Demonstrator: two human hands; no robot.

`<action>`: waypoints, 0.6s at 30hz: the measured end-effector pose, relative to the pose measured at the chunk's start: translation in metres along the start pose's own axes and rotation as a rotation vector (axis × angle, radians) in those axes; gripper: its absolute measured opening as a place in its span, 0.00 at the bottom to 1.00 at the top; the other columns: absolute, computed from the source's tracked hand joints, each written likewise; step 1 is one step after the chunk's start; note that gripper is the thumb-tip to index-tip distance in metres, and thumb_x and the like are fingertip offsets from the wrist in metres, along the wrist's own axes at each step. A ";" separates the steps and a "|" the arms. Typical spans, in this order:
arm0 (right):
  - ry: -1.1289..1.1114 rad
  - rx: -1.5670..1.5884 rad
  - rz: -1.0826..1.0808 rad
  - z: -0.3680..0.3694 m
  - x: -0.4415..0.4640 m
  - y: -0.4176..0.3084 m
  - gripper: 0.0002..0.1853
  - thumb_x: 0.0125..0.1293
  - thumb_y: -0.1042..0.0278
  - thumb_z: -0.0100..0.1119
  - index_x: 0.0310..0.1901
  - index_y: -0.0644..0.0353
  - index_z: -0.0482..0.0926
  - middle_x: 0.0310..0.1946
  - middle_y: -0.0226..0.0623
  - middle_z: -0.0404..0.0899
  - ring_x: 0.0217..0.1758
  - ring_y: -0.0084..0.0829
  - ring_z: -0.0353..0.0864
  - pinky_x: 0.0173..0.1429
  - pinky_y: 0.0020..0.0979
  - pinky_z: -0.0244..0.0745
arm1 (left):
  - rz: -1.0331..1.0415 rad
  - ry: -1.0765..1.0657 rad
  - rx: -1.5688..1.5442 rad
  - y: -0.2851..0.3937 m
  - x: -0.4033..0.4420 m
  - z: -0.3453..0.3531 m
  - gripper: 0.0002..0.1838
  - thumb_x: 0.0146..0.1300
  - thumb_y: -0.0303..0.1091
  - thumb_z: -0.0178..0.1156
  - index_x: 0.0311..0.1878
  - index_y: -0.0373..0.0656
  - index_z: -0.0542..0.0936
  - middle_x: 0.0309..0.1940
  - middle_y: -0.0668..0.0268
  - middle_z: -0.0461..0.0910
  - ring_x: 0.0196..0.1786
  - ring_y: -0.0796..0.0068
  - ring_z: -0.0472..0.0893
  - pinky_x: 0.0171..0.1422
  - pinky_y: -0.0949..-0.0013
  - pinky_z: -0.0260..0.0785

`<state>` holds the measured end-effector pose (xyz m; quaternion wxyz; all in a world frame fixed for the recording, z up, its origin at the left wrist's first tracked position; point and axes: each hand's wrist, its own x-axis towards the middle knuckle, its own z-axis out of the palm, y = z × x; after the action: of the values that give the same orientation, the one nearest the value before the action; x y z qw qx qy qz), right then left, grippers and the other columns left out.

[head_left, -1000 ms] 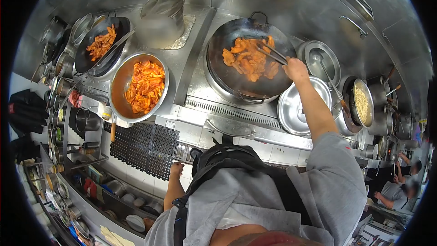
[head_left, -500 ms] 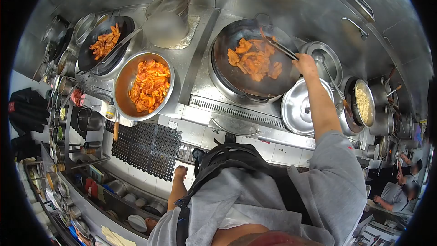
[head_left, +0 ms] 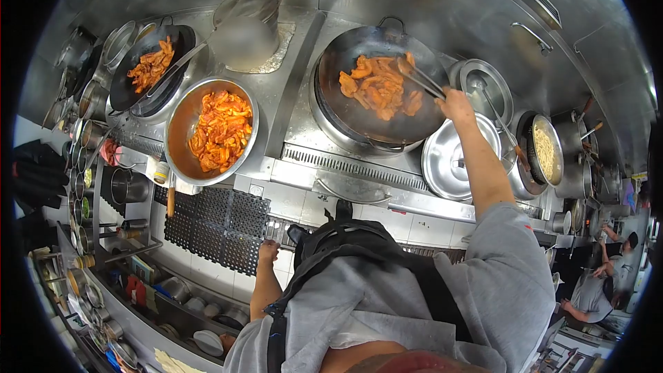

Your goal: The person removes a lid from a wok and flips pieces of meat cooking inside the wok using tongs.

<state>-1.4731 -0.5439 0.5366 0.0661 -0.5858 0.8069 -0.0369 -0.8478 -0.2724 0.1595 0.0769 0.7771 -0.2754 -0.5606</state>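
Note:
My right hand (head_left: 454, 105) is closed around the handle end of metal tongs (head_left: 429, 84), whose tips touch orange-coated meat pieces (head_left: 376, 86) at the right of the heap. These pieces lie in the middle of a big dark wok (head_left: 345, 124) on the stove. Down at my left side, my left hand (head_left: 268, 251) hangs over the floor with its fingers curled, and I see nothing in it. A steel bowl (head_left: 174, 139) left of the wok holds more sauced raw-looking meat (head_left: 219, 131).
A second wok (head_left: 123, 93) with similar pieces stands far left, beside a mesh strainer (head_left: 247, 1). Steel lids (head_left: 442, 166) sit right of the big wok, and a pan of noodles (head_left: 548, 152) stands beyond. Co-workers (head_left: 595, 290) are at the far right.
The tong tips have come down from the wok's upper right side onto the pieces at the heap's right. My left hand stays low at my side. The view has shifted slightly.

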 end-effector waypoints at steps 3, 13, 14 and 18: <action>-0.051 -0.067 0.003 0.020 0.011 0.011 0.21 0.58 0.57 0.65 0.49 0.61 0.82 0.42 0.54 0.82 0.52 0.51 0.80 0.58 0.45 0.74 | -0.074 -0.023 0.004 -0.023 -0.007 -0.001 0.22 0.53 0.37 0.66 0.53 0.45 0.79 0.26 0.63 0.81 0.24 0.74 0.79 0.24 0.67 0.75; -0.055 -0.178 -0.105 0.028 0.054 -0.009 0.13 0.60 0.64 0.59 0.44 0.58 0.82 0.44 0.49 0.83 0.51 0.49 0.81 0.57 0.46 0.75 | 0.418 -0.219 0.965 -0.036 -0.036 -0.008 0.14 0.60 0.39 0.58 0.31 0.37 0.82 0.30 0.59 0.84 0.24 0.65 0.83 0.29 0.61 0.79; -0.091 -0.238 -0.135 0.024 0.051 -0.012 0.13 0.60 0.67 0.55 0.45 0.57 0.83 0.45 0.48 0.83 0.53 0.49 0.81 0.58 0.45 0.75 | 0.440 -0.219 1.053 -0.034 -0.033 -0.007 0.15 0.59 0.41 0.59 0.31 0.36 0.83 0.29 0.57 0.83 0.24 0.64 0.83 0.30 0.60 0.78; -0.116 -0.193 -0.126 0.001 0.050 -0.010 0.13 0.61 0.65 0.57 0.46 0.57 0.83 0.45 0.49 0.83 0.53 0.48 0.80 0.59 0.45 0.74 | 0.262 0.078 0.587 0.041 -0.037 0.021 0.25 0.51 0.47 0.65 0.48 0.39 0.81 0.45 0.50 0.83 0.51 0.50 0.81 0.58 0.57 0.73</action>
<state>-1.4791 -0.5948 0.5335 0.0536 -0.6402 0.7631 0.0706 -0.8887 -0.2835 0.2000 -0.0687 0.7449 -0.5198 -0.4125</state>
